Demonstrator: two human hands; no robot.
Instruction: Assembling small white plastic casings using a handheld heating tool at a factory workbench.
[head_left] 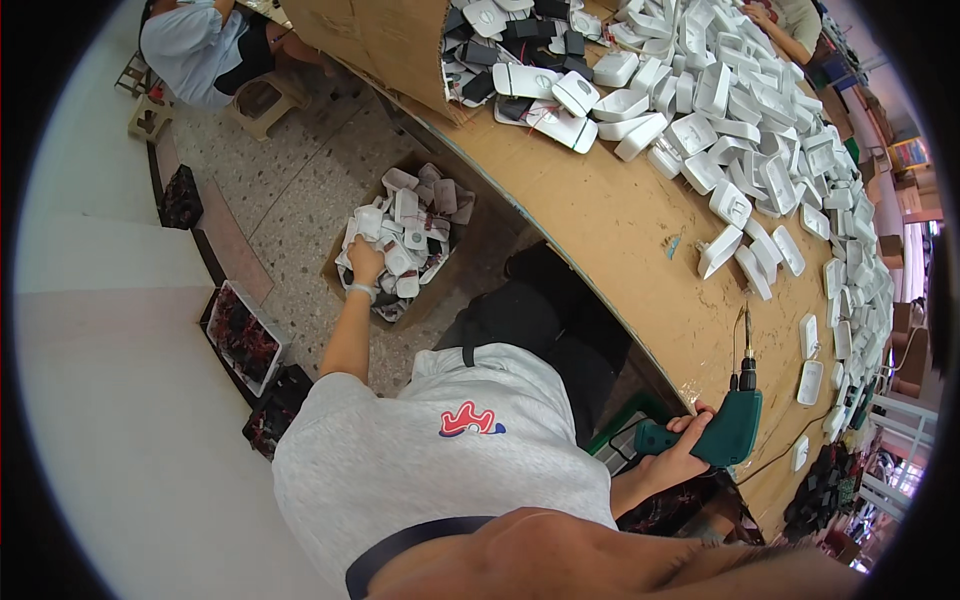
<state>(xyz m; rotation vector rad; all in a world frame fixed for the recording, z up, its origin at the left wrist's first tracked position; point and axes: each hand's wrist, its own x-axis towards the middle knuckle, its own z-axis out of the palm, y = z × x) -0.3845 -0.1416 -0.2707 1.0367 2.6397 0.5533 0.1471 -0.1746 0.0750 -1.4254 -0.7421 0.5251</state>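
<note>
My right hand (684, 446) is wrapped round the handle of a green soldering gun (728, 430) at the table's near edge. Its thin metal tip and a wire beside it point away over the tabletop. On my left, my left hand (365, 262) reaches down into a cardboard box (418, 312) on the floor. Its fingers close on a white plastic casing (368, 222) at the top of the pile. Other white casings (407, 207), some with thin wires, fill the box. The fingertips of my left hand are partly hidden.
White casings (712, 90) lie heaped across the far tabletop (600, 220). Black parts (525, 38) sit by an upright cardboard panel (370, 45). Trays of red and black wired parts (245, 335) line the left wall. Co-workers (195, 50) sit beyond the table.
</note>
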